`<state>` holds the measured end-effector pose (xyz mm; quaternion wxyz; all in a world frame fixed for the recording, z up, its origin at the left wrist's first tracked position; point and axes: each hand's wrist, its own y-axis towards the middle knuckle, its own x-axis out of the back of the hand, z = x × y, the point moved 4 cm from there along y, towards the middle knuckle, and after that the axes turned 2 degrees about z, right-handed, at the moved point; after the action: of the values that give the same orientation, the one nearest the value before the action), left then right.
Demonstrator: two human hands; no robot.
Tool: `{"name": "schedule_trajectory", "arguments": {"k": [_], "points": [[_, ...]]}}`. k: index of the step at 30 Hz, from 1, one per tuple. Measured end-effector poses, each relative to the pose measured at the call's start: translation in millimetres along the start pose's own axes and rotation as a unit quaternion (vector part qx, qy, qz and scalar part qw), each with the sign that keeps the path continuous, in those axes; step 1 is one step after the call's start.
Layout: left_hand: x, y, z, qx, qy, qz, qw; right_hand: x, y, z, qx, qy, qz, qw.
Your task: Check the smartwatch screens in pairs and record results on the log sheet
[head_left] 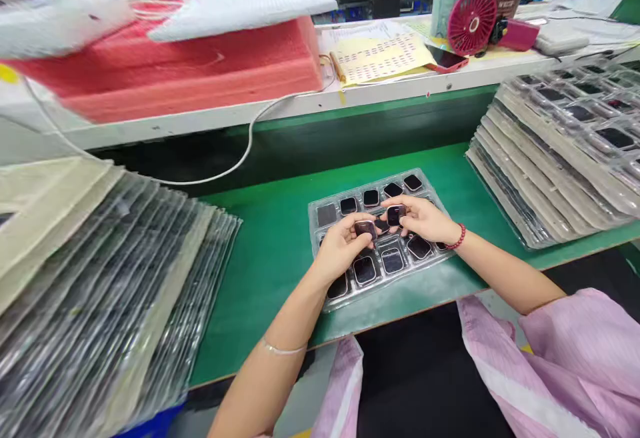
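My left hand is closed around a square smartwatch case with a dark screen, gripped by thumb and fingers. Close beside it, my right hand pinches a second smartwatch case, its dark face turned up. Both hands are just above a clear plastic tray that lies on the green mat. Several more dark-faced watch cases, such as the watch case in the near row, sit in the tray's pockets. My hands hide part of the middle row.
Stacks of clear trays stand left and right; the right stack's top tray holds watch cases. On the shelf behind are pink foam, a yellow sheet, a phone and a red fan. A white cable hangs down.
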<state>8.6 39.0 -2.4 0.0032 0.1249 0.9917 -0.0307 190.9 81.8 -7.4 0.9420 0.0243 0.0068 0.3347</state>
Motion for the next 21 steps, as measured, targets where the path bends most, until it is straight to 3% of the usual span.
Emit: {"name": "schedule_trajectory", "arguments": {"k": [10, 21], "points": [[3.4, 0, 4, -0.002, -0.01, -0.025, 1.0, 0, -4, -1, -0.022, -0.01, -0.021, 1.0], [1.5, 3, 13, -0.016, -0.112, 0.026, 0.993, 3, -15, 3, -0.097, 0.132, -0.021, 0.986]]}}
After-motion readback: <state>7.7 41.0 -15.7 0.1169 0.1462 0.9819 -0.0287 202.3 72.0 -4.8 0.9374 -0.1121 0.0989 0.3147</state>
